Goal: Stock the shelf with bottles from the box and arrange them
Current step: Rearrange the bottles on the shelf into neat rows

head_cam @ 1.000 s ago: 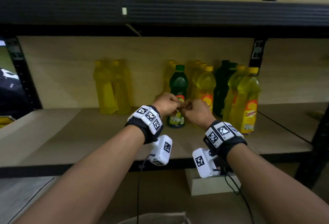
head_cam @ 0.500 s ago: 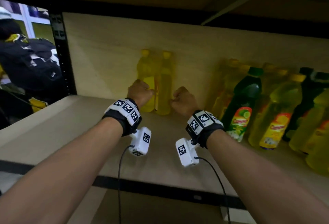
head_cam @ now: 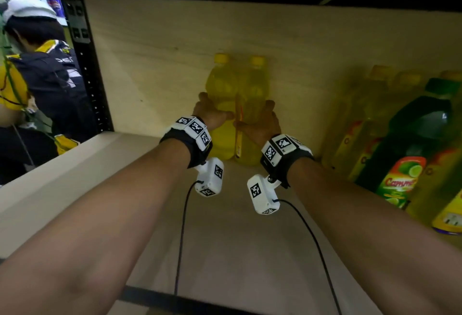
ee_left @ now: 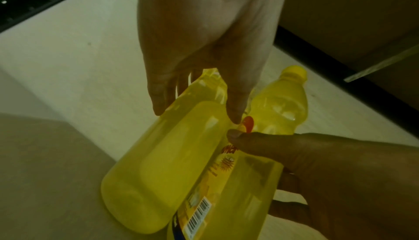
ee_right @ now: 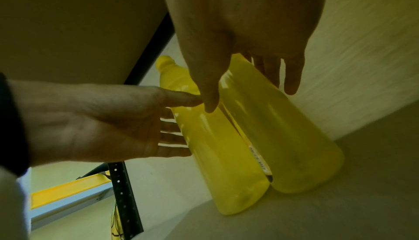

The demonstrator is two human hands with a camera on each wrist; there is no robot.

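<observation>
Where fingers (ee_left: 158, 97) spread, smooth translucent yellow bottles (head_cam: 235, 104)

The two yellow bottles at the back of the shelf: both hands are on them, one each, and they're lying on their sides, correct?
Not quite. The two yellow bottles stand upright on the shelf, side by side, caps up; the head view shows it. The rest holds: the left hand is on the left one, the right hand on the right.
</observation>
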